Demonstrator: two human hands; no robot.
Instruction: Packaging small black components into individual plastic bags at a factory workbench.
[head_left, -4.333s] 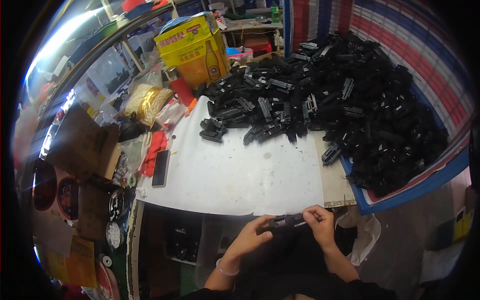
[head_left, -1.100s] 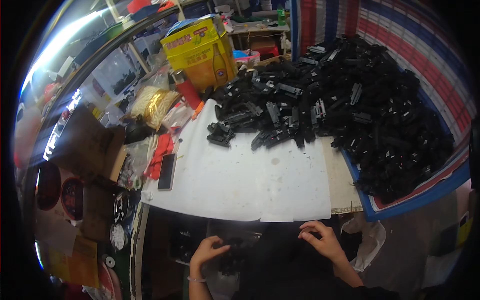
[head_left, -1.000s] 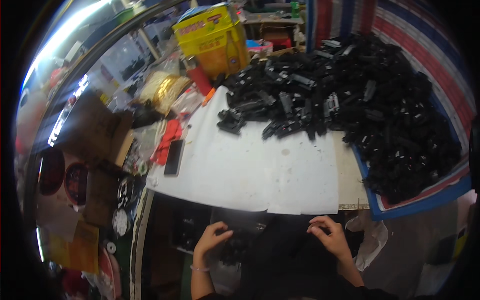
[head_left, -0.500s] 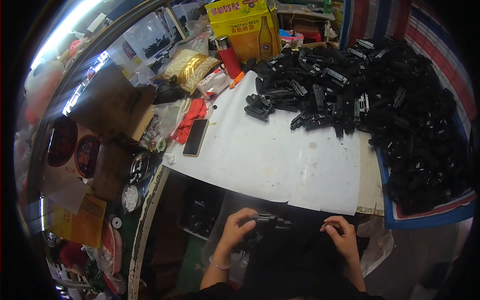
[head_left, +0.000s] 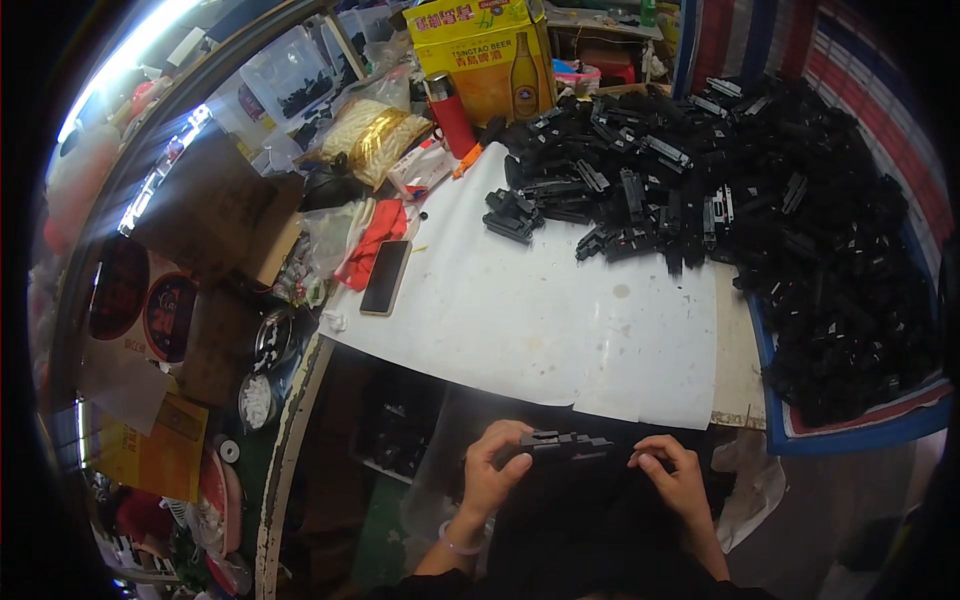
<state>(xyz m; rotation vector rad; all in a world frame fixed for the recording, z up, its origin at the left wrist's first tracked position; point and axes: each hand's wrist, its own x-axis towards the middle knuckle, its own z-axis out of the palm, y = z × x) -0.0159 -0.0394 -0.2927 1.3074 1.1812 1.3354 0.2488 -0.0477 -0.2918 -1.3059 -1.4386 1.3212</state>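
My left hand (head_left: 497,468) grips a long black plastic part (head_left: 570,446) with a stepped outline, thumb and fingers closed on its left end. The part is held level over my lap, just off the table's front edge. To its right is my right hand (head_left: 672,468), a short gap away, thumb and fingertips drawn together; anything pinched between them is too small to make out. A large heap of similar black plastic parts (head_left: 640,190) covers the far and right side of the white-covered table (head_left: 500,320).
On the table's left lie a phone (head_left: 386,278), a red cloth (head_left: 372,240) and a plastic bag (head_left: 372,130). A red flask (head_left: 450,115) stands before a yellow carton (head_left: 485,60). Below the table's left front is a bin of dark parts (head_left: 397,430). Bowls (head_left: 258,402) sit further left.
My left hand has moved right with the black part, bringing it nearer my right hand. My right hand has shifted slightly left. The view has shifted a little.
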